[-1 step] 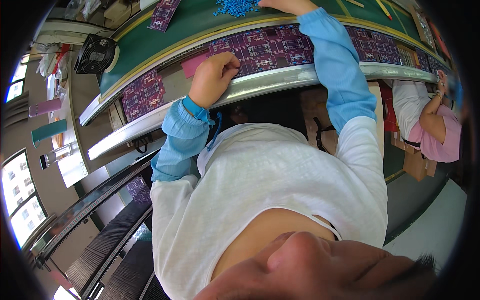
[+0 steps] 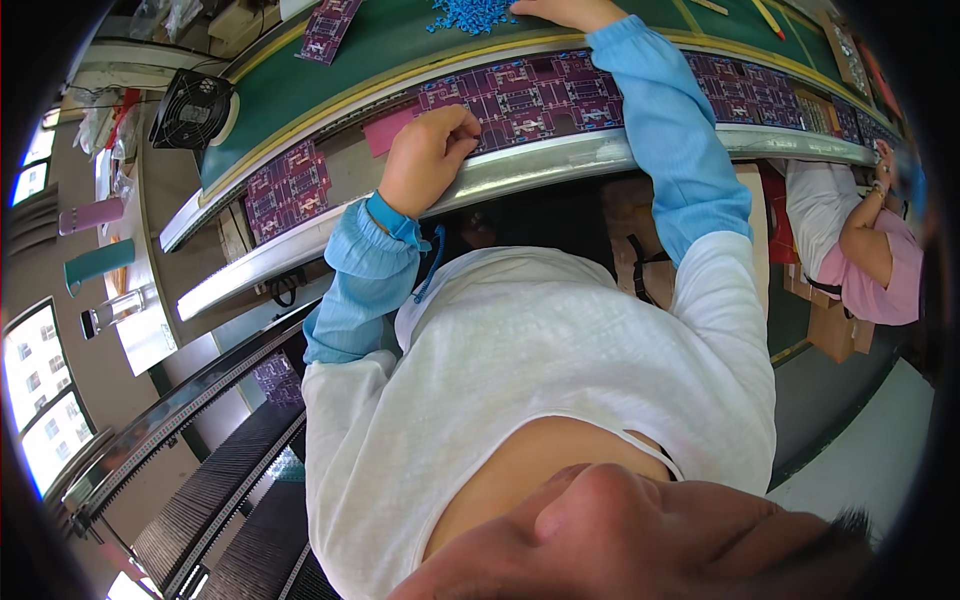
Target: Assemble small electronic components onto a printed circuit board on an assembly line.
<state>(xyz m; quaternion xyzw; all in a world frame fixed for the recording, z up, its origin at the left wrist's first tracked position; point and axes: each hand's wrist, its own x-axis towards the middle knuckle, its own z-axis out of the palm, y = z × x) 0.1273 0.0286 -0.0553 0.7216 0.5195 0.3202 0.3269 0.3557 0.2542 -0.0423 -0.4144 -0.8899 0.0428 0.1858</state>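
Observation:
My left hand (image 2: 425,160) rests over the near rail of the conveyor, its fingers curled in at the left end of a purple circuit board (image 2: 512,101). Whatever those fingers hold, if anything, is hidden. Small blue components lie on that board. Beyond the far rail, my right hand (image 2: 575,12) reaches to the right side of a pile of small blue components (image 2: 470,14), fingers drawn together with the tips against the pile. The top edge of the view cuts off part of this hand, and nothing I can make out shows in it.
A purple board (image 2: 288,192) sits on the rails to the left, near a pink sheet (image 2: 390,130). Another board (image 2: 328,30) lies on the green bench (image 2: 280,95) by a black fan (image 2: 192,108). At the far right, a co-worker in a pink top (image 2: 885,265) works along the line.
My right hand and forearm have shifted slightly left, bringing the fingertips closer to the blue pile. The left hand and the boards have stayed in place.

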